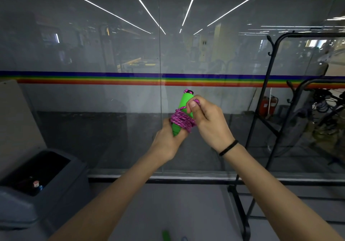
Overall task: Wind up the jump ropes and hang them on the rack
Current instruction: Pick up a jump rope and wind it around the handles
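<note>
A jump rope with green handles (184, 101) is held up in front of me, its purple cord (182, 119) coiled many times around the handles' middle. My left hand (167, 143) grips the lower end of the handles. My right hand (207, 120) pinches a strand of the purple cord between thumb and fingers beside the upper handle. The black metal rack (268, 84) with hooks stands to the right, against the glass wall. A second green handle (165, 236) lies on the floor at the bottom edge.
A glass wall (112, 54) with a rainbow stripe fills the view ahead. A grey bin (37, 181) with a dark opening sits at the lower left. A blue bit of cord (184, 238) shows on the floor near the bottom.
</note>
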A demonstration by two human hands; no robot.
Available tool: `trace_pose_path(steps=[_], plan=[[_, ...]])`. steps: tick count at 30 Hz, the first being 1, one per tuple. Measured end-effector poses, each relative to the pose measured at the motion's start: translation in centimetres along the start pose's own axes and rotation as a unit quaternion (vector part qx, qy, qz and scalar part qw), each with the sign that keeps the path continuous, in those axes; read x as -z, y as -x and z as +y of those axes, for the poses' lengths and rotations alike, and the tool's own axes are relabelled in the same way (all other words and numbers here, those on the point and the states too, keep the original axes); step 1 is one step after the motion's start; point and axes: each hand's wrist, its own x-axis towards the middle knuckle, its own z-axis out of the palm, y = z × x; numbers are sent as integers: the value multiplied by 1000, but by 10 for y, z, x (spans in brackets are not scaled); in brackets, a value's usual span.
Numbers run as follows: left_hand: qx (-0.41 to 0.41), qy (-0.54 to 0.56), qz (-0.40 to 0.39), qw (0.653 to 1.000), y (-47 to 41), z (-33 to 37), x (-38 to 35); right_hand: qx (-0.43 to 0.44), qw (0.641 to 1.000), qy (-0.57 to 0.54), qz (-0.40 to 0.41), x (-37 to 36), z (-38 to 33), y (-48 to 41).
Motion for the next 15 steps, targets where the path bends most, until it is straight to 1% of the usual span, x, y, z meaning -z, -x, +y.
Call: trace_pose_path(steps=[7, 12, 15], plan=[[49, -19, 13, 999, -2, -13, 4, -15, 1000, 11, 3, -4, -5, 9], [42, -19, 6, 999, -2, -15, 8, -19, 1000, -3, -5, -3, -9, 8], [28, 11, 0, 1000, -4, -12, 12, -23, 999, -9, -28, -2, -10, 3]])
